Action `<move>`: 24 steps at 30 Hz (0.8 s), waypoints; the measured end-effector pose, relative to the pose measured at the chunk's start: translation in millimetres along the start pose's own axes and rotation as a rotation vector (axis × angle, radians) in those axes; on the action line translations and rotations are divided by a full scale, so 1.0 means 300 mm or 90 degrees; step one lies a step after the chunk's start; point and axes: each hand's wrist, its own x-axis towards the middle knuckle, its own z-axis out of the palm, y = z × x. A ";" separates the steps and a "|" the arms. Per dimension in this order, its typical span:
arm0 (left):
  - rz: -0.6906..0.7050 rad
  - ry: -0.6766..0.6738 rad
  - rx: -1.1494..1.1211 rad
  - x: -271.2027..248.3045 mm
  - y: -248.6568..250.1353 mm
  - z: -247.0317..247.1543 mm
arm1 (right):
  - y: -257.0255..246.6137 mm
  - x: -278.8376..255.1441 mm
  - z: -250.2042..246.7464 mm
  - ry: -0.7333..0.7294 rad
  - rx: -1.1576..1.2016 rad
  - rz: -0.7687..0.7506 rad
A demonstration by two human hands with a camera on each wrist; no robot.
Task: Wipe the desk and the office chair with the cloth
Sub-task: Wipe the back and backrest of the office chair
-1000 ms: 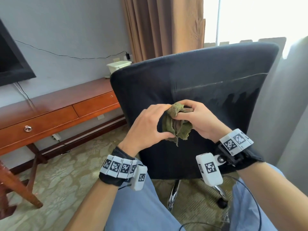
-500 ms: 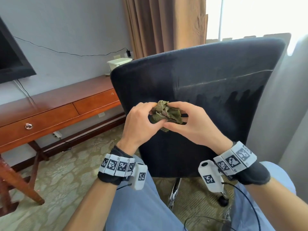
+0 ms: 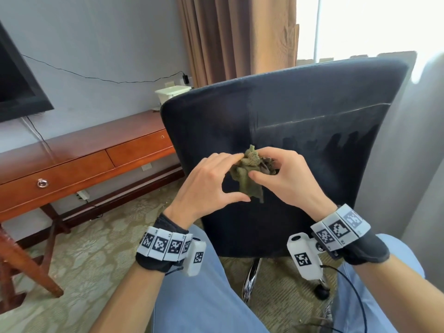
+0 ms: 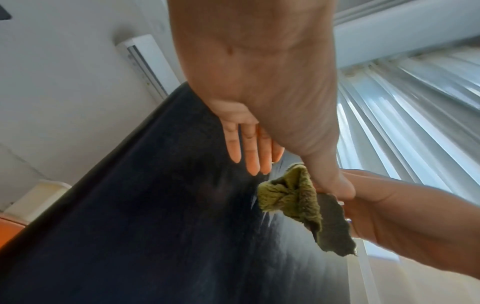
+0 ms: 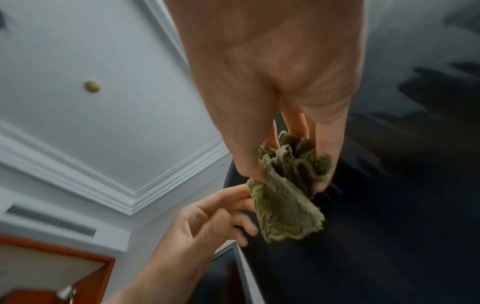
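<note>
Cloth: the green cloth (image 3: 249, 175) is all bunched up. It is up in the air, held between both hands, right in front of the chair back. One loose flap hangs down from the bunch.

Left hand: the left hand (image 3: 211, 183) pinches the left edge of the cloth with its thumb and first finger. In the left wrist view the other fingers (image 4: 249, 150) stick out straight, pointing toward the chair.

Right hand: the right hand (image 3: 286, 176) has its fingers curled round the crumpled part of the cloth. Its thumb presses on the front of the bunch. In the right wrist view the folds of the cloth (image 5: 293, 185) sit inside those fingers.

Office chair: the office chair (image 3: 300, 131) is dark and its back faces the person. It stands close, just past the knees. I cannot tell if the cloth touches it.

Worktop: the brown wooden worktop (image 3: 79, 152) stands by the wall, to the left of the chair. It has drawers with a round metal pull (image 3: 42, 183).

Other things: a white box (image 3: 171, 92) sits at the far end of the worktop. A brown curtain (image 3: 237, 37) hangs behind the chair. A dark screen (image 3: 16, 85) is on the wall at the left.
</note>
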 end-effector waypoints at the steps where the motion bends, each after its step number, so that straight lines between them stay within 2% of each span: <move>1: -0.014 0.017 -0.033 0.000 -0.001 -0.014 | -0.009 0.002 -0.015 0.034 -0.007 -0.015; 4: -0.040 0.169 -0.062 0.024 -0.002 -0.052 | -0.061 0.031 -0.067 0.182 -0.071 -0.114; 7: -0.071 0.308 0.052 0.078 0.007 -0.070 | -0.118 0.097 -0.108 0.323 -0.140 -0.247; 9: -0.087 0.340 0.100 0.117 0.020 -0.074 | -0.152 0.149 -0.119 0.359 -0.197 -0.284; 12: -0.123 0.362 0.137 0.165 0.020 -0.075 | -0.180 0.209 -0.088 0.387 -0.281 -0.287; 16: -0.184 0.377 0.166 0.200 -0.010 -0.071 | -0.121 0.230 -0.002 0.446 -0.391 -0.308; 19: -0.169 0.373 0.172 0.210 -0.040 -0.096 | -0.001 0.195 0.072 0.432 -0.472 -0.353; 22: -0.163 0.366 0.192 0.221 -0.066 -0.136 | 0.119 0.127 0.137 0.327 -0.506 -0.349; 24: -0.173 0.372 0.195 0.218 -0.066 -0.145 | 0.131 0.099 0.148 0.293 -0.491 -0.341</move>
